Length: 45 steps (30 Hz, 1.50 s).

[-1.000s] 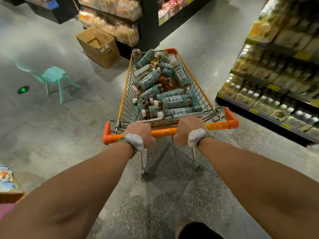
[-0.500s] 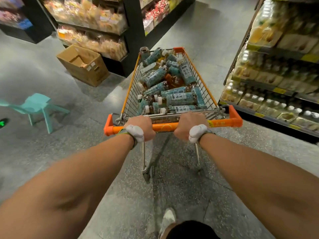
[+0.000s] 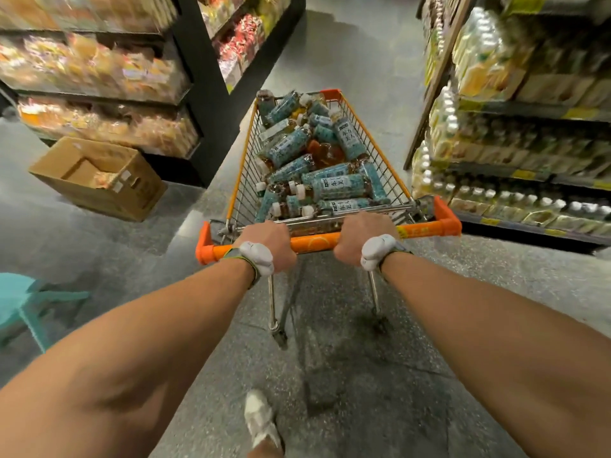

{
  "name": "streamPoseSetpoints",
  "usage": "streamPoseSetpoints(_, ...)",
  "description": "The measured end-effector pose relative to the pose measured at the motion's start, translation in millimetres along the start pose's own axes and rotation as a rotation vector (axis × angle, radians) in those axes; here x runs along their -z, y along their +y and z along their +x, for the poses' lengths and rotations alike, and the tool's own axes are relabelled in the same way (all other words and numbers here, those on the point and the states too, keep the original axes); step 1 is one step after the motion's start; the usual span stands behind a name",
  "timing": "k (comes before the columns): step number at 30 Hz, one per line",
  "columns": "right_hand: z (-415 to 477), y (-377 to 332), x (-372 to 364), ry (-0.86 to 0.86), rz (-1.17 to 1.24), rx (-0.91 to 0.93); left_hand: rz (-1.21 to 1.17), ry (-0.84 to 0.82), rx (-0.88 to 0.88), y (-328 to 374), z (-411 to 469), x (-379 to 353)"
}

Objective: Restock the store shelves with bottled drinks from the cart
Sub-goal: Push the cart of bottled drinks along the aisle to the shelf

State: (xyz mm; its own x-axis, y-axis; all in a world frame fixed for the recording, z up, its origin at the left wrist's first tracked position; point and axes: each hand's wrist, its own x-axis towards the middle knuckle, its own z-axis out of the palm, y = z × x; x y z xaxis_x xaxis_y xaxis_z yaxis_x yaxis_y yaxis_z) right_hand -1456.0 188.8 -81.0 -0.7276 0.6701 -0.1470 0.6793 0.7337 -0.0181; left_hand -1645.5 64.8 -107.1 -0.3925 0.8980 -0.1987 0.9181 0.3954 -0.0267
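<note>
A wire shopping cart with orange trim stands in the aisle ahead of me, piled with several tea bottles that have teal labels and white caps. My left hand grips the orange handle bar left of its middle. My right hand grips the same bar to the right of the middle. Both wrists wear white bands. The drinks shelves on the right hold rows of bottled drinks.
An open cardboard box sits on the floor at the left, before black shelves of bagged goods. A teal plastic stool stands at the far left edge. My white shoe steps on the grey floor behind the cart.
The cart has rolled forward into the aisle between the shelves. The box and stool have slid toward the left and nearer. Both hands keep their grip on the handle.
</note>
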Motion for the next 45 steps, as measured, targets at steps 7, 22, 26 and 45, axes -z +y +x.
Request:
streamPoseSetpoints(7, 115.2, -53.0, 13.6, 0.026, -0.010, -0.105, 0.130, -0.004, -0.159, -97.6, 115.4, 22.0)
streamPoseSetpoints(22, 365.9, -57.4, 44.9, 0.051, -0.066, -0.238, 0.133, 0.014, -0.316, -200.8, 369.4, 77.2)
streamPoseSetpoints(26, 452.8, -27.5, 56.0, 0.081, -0.035, -0.243, 0.118, 0.034, -0.317, -207.0, 461.0, 97.4)
streamPoseSetpoints(45, 797.4, 133.2, 126.3, -0.022, -0.003, -0.310, 0.134, 0.017, -0.367, -201.6, 853.8, 174.0)
